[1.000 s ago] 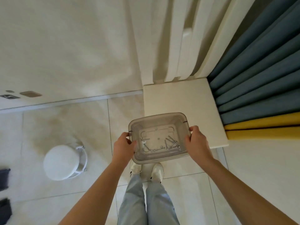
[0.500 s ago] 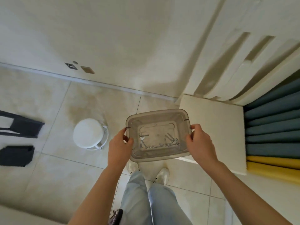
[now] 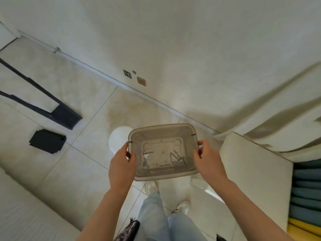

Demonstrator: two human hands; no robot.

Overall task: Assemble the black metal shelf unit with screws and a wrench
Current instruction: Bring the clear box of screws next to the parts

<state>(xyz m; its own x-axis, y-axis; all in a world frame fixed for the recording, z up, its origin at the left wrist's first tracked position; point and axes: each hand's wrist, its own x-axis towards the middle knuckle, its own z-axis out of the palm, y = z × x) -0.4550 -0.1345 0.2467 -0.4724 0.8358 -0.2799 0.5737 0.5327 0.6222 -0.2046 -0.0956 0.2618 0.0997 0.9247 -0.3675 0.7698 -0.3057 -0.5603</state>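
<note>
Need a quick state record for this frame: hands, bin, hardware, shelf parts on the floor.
left hand: grips the bin's left rim
right hand: grips the bin's right rim
bin: clear plastic, no lid, held above the floor
screws: loose on the bin bottom, mostly at its right
wrench: small, flat, at the bin bottom's left
black frame: lying on the floor tiles, far left
black panels: stacked on the floor beside the frame, apart from it
stool: white, round, partly hidden behind the bin
</note>
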